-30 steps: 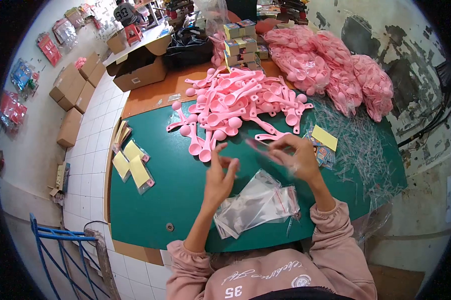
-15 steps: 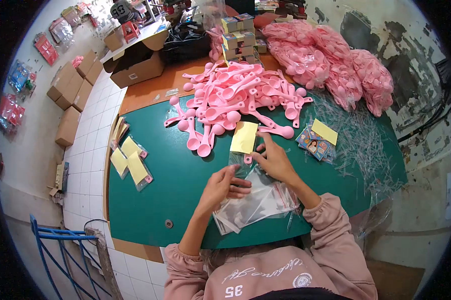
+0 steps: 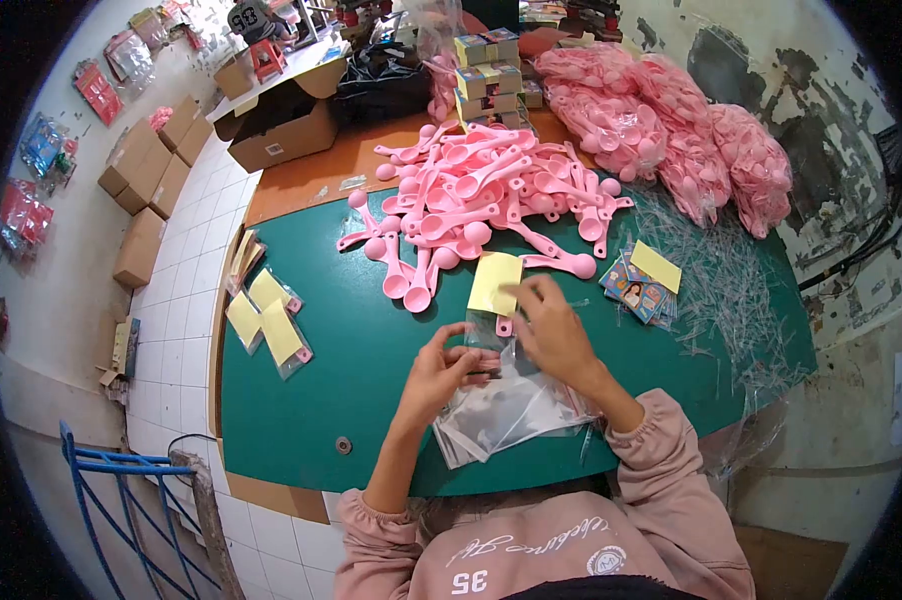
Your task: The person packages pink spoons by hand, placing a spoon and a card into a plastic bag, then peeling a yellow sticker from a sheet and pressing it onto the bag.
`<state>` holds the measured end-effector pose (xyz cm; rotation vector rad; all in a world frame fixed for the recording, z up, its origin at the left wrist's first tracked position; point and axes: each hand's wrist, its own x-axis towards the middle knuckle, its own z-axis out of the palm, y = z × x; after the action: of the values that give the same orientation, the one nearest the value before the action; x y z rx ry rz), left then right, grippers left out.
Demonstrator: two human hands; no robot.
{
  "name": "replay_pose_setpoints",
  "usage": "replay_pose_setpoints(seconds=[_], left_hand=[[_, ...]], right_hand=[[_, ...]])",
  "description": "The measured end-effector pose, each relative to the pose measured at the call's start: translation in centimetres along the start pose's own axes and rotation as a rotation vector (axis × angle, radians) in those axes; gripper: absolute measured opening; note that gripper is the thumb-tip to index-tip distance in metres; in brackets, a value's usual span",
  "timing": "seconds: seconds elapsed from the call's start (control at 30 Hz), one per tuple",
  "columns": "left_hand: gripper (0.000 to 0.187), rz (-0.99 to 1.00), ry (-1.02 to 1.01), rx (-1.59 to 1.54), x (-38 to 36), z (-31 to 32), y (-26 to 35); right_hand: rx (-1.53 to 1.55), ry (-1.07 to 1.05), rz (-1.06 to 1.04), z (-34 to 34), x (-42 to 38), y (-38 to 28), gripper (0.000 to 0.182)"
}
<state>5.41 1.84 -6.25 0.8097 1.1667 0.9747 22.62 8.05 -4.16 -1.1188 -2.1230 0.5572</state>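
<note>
A clear plastic bag holding a yellow card [image 3: 495, 283] and a pink spoon, whose handle end [image 3: 505, 326] shows, lies upright before me. My left hand [image 3: 439, 375] is at the bag's lower left, thumb and fingers apart, fingertips over its clear film. My right hand [image 3: 559, 340] is bent over the bag's right side near the card; its fingertips are blurred, so I cannot see whether they grip the film. Beneath both hands rests a stack of clear empty bags [image 3: 496, 415]. Past the card rises a heap of pink measuring spoons [image 3: 481, 185].
Filled bags with yellow cards [image 3: 282, 332] lie at the left edge of the green table [image 3: 301, 420]. Printed cards [image 3: 639, 295] lie to the right, beside scattered clear plastic strips [image 3: 726, 300]. Bulging bags of pink spoons [image 3: 676, 130] and bundled card stacks [image 3: 488, 78] stand at the back.
My right hand has curled its fingers in toward the bag and card. My left hand has shifted slightly, its fingers closer to the bag's lower part. The whole view has moved a little.
</note>
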Motion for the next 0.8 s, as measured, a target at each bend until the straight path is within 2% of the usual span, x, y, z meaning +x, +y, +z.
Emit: replay_pose_setpoints(seconds=[0.07,0.13,0.2,0.27,0.47,0.6,0.67,0.8], left_hand=[[0.051,0.053,-0.075,-0.075,-0.3,0.4,0.3],[0.056,0.060,-0.124,-0.103,-0.7,0.5,0.4],[0.062,0.065,-0.165,-0.133,-1.0,0.5,0.7],[0.065,-0.033,-0.177,-0.262,-1.3,0.6,1.0],[0.063,-0.124,-0.211,-0.479,-1.3,0.9,0.7],[0.061,-0.147,-0.149,-0.430,-1.0,1.5,0.7],[0.060,-0.005,-0.116,-0.156,-0.9,2.0,0.7],[0.063,0.116,-0.112,-0.094,-0.5,2.3,-0.5]], right_hand=[[0.024,-0.067,-0.046,-0.4,-0.7,-0.8,0.025],[0.066,-0.300,-0.166,-0.8,-1.4,-1.6,0.020],[0.036,-0.293,-0.186,-1.2,-1.5,-2.2,0.017],[0.021,-0.302,-0.253,-1.6,-1.4,-2.5,0.017],[-0.199,-0.259,-0.300,-1.3,-1.7,-3.1,0.020],[-0.354,-0.214,-0.377,-0.7,-2.3,-2.8,0.019],[-0.208,-0.306,-0.399,-0.8,-2.5,-2.7,0.017],[-0.006,-0.387,-0.424,-1.5,-2.5,-1.1,0.016]])
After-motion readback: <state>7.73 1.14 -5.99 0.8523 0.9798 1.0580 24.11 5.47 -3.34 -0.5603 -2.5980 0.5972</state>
